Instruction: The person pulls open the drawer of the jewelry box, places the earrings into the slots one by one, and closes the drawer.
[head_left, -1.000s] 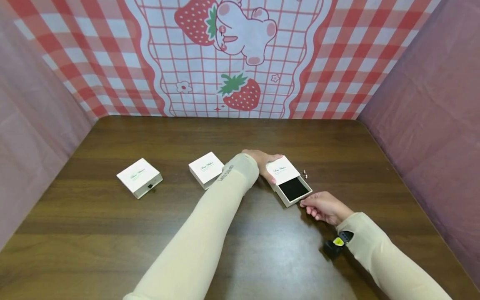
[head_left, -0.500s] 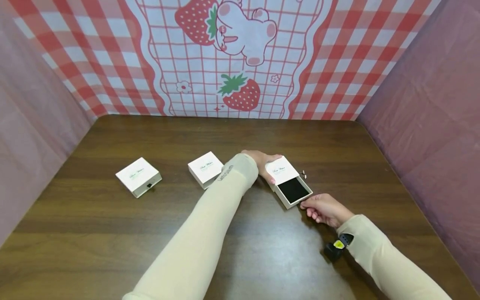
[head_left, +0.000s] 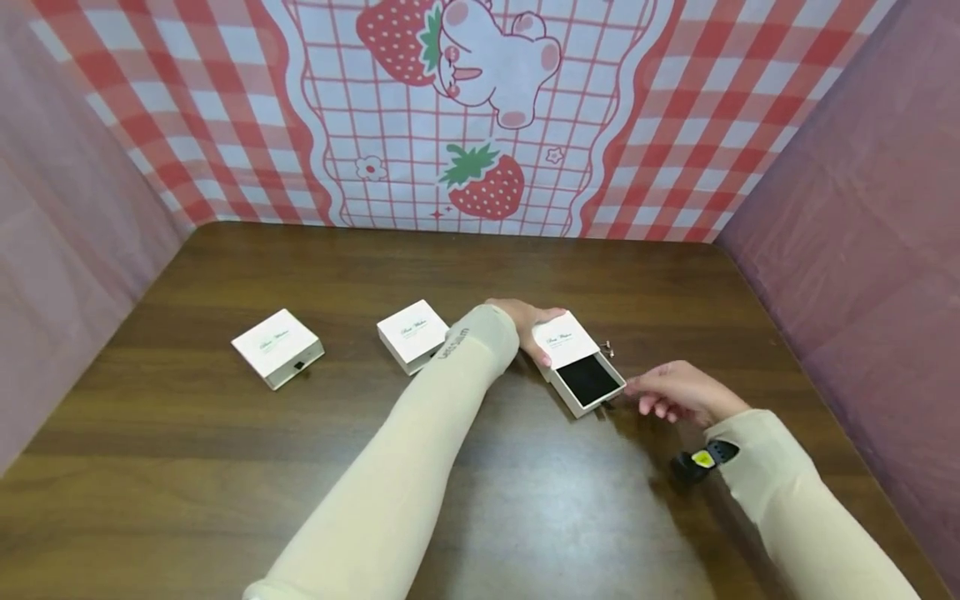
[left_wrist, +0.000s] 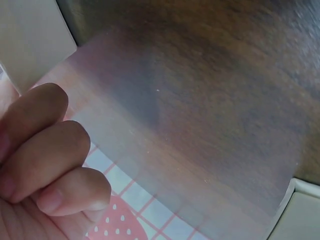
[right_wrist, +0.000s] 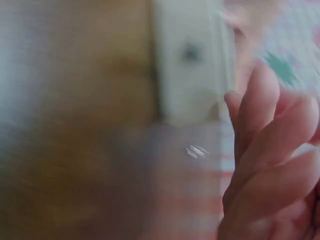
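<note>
My left hand (head_left: 527, 327) grips the sleeve of a white drawer-style gift box (head_left: 564, 337) with small green lettering. The box's drawer (head_left: 588, 381) is pulled partly out toward me and shows a black lining. My right hand (head_left: 681, 393) is beside the drawer's near right corner, its fingers loosely bent and holding nothing. A dark pull tab (head_left: 607, 405) sticks out from the drawer front; in the right wrist view it is blurred. Small shiny pieces, like earrings (head_left: 607, 349), lie just right of the box, and a blurred glint (right_wrist: 197, 151) shows in the right wrist view.
Two similar white boxes, both closed, stand to the left: one in the middle (head_left: 412, 335), partly behind my left sleeve, and one farther left (head_left: 277, 348). The brown wooden table (head_left: 450, 267) ends at a strawberry-patterned cloth (head_left: 480, 125). Pink curtains (head_left: 862, 208) flank it.
My right hand has let go of the drawer's pull tab and moved up and to the right. The drawer stays partly out, and my left hand keeps its grip on the box.
</note>
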